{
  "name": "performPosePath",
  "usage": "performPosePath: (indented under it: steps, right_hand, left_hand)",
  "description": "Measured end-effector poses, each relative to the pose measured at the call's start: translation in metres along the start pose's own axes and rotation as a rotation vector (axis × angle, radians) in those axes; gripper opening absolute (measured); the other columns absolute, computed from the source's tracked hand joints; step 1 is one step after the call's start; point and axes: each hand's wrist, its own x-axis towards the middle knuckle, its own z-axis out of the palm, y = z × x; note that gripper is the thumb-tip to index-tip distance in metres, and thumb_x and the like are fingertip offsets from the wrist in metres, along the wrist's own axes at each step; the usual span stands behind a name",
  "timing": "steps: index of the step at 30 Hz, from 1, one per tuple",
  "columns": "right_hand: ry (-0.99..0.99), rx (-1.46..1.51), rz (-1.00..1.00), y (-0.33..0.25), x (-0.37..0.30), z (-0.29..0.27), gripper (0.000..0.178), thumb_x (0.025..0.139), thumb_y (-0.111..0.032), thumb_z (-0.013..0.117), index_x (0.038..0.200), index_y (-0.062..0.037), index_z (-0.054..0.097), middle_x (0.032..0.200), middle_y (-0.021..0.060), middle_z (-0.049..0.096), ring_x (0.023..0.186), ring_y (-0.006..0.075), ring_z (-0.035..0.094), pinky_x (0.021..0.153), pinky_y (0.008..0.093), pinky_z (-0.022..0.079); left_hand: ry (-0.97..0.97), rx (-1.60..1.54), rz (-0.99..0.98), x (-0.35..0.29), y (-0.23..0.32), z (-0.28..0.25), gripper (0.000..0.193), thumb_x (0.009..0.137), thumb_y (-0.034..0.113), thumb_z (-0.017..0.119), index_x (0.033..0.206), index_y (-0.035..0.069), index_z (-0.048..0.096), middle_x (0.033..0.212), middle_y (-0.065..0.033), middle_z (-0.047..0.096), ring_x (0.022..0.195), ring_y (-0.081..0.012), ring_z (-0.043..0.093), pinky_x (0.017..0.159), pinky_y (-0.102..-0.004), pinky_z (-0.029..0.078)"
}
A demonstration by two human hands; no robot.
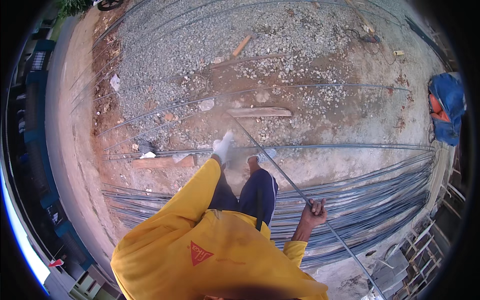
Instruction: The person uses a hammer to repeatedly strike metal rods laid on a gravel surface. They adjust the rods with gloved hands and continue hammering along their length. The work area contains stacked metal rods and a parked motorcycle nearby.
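Minding the spread of thin grey metal bars (380, 188), balance the long, straight grey metal rod (291, 183) slanting near right to far centre. Your bare right hand (314, 213) curls round it; the hold of your white-gloved left hand (223, 146) is unclear.

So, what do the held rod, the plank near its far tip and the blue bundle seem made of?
Rod: probably steel, with a dull finish, judging by its slender, dark grey length.
Plank: likely unfinished wood, brownish with uneven edges.
Blue bundle: perhaps tarpaulin or cloth, given its creased folds; finish unclear.
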Motion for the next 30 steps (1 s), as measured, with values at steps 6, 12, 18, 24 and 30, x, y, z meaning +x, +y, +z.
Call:
performPosePath:
  steps: [6, 12, 18, 24, 30]
  right_hand:
    - [-0.121, -0.033, -0.055, -0.03, -0.111, 0.059, 0.045, 0.095, -0.011, 0.053, 0.133, 0.012, 0.061, 0.054, -0.0026, 0.038, 0.052, 0.0151, 0.042, 0.08, 0.0414, 0.047]
    - [0.155, 0.122, -0.224, 0.022, -0.144, 0.108, 0.036, 0.104, -0.026, 0.057, 0.123, 0.004, 0.058, 0.059, -0.0029, 0.042, 0.054, 0.0148, 0.046, 0.078, 0.0423, 0.049]
    - [0.133, 0.1, -0.123, 0.065, -0.118, 0.084, 0.017, 0.106, -0.02, 0.054, 0.1, -0.0047, 0.057, 0.06, -0.0034, 0.04, 0.051, 0.0125, 0.042, 0.066, 0.038, 0.047]
    - [-0.062, 0.163, -0.061, 0.073, -0.107, 0.088, 0.013, 0.109, -0.014, 0.052, 0.102, -0.0055, 0.059, 0.062, -0.0054, 0.041, 0.05, 0.0082, 0.038, 0.052, 0.0275, 0.038]
    - [-0.135, 0.155, 0.131, 0.098, -0.087, 0.156, 0.019, 0.111, -0.015, 0.05, 0.093, -0.0098, 0.055, 0.062, -0.0064, 0.038, 0.049, 0.0085, 0.036, 0.049, 0.0277, 0.034]
  left_hand:
    - [-0.285, -0.687, -0.016, -0.032, 0.043, 0.037, 0.077, 0.094, 0.063, 0.078, 0.148, 0.013, 0.055, 0.13, -0.0121, 0.065, 0.114, -0.0333, 0.063, 0.099, -0.0561, 0.051]
    - [-0.256, -0.651, 0.137, -0.122, 0.108, 0.028, 0.036, 0.1, 0.042, 0.077, 0.08, 0.018, 0.059, 0.068, -0.0017, 0.059, 0.061, -0.0242, 0.057, 0.069, -0.0473, 0.053]
    - [-0.315, -0.363, 0.369, -0.264, 0.164, -0.051, 0.023, 0.104, 0.036, 0.072, 0.104, 0.014, 0.068, 0.084, -0.0031, 0.069, 0.081, -0.0236, 0.071, 0.077, -0.045, 0.063]
    - [1.157, 0.648, 1.432, -0.405, 0.17, -0.227, 0.076, 0.083, 0.021, 0.092, 0.144, -0.002, 0.052, 0.139, -0.0184, 0.057, 0.126, -0.029, 0.056, 0.109, -0.0438, 0.049]
    - [1.152, 1.532, 1.524, -0.502, 0.191, -0.329, 0.073, 0.076, 0.033, 0.093, 0.139, 0.007, 0.067, 0.129, -0.0183, 0.071, 0.123, -0.0376, 0.061, 0.106, -0.0543, 0.042]
